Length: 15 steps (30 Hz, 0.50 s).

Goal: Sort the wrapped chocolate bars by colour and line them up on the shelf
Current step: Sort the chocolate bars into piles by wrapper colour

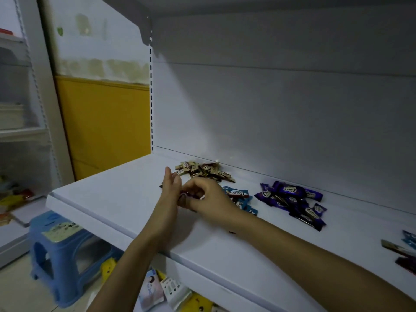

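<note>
1. Head view showed a dark-wrapped bar (187, 195) low over the white shelf (126, 199), caught between the two hands. Whether it touched the shelf could not be told.
2. The right hand (210, 199) pinched that bar with curled fingers and thumb, and its forearm came in from 4 o'clock.
3. The left hand (171, 188) stood edge-on with fingers straight and together. Its palm was turned to the bar and touched the bar's end, but the hand gripped nothing. Its forearm rose from 7 o'clock.
4. At 12 o'clock from the hands a gold pile (202, 171) of bars lay close to the shelf's back wall, just beyond the left fingertips.
5. At 3 o'clock a blue pile (242, 197) was partly hidden behind the right hand. Farther along at 3 o'clock, apart from it, lay a purple pile (292, 199).
6. At the frame's 4 o'clock edge a few loose bars (403, 248), blue and dark, were cut off by the border.
7. Under the shelf at 6 o'clock were white and yellow packets (173, 289). A blue stool (58, 251) stood on the floor at 8 o'clock, and a yellow panel (105, 122) showed at 10 o'clock.
</note>
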{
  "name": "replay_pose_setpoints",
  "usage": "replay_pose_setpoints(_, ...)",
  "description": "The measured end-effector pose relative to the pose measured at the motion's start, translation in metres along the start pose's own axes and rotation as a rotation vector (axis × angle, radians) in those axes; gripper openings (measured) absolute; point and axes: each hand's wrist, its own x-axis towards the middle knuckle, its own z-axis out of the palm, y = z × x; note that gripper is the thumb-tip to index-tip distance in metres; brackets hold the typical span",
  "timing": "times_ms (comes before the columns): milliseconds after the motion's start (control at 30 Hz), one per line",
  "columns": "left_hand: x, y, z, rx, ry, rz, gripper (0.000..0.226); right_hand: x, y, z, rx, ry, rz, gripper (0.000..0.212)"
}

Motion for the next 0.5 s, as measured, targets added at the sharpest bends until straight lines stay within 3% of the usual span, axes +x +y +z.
replay_pose_setpoints(67, -0.003, -0.008, 0.005, 0.358, -0.100, 0.144, 0.079, -0.008, 0.006, -0.021, 0.015, 0.072, 0.026, 0.017)
replay_pose_setpoints(133, -0.004, -0.018, 0.008, 0.813, -0.140, 0.326, 0.078, -0.019, 0.020, -0.052, -0.094, 0.258, 0.058, 0.021)
replay_pose_setpoints(233, -0.003, -0.023, 0.011, 1.270, -0.172, 0.329, 0.070, -0.044, 0.046, -0.116, -0.341, 0.570, 0.118, 0.007)
replay_pose_setpoints(333, -0.003, -0.023, 0.014, 1.359, -0.239, 0.181, 0.066, -0.074, 0.076, -0.172, -0.676, 0.710, 0.219, 0.007)
replay_pose_setpoints(400, -0.005, -0.021, 0.015, 1.378, -0.266, 0.128, 0.066, -0.090, 0.094, -0.187, -0.838, 0.620, 0.301, 0.008)
replay_pose_setpoints(500, -0.007, -0.019, 0.015, 1.470, -0.292, 0.104, 0.070, -0.100, 0.114, -0.184, -0.886, 0.539, 0.372, 0.020)
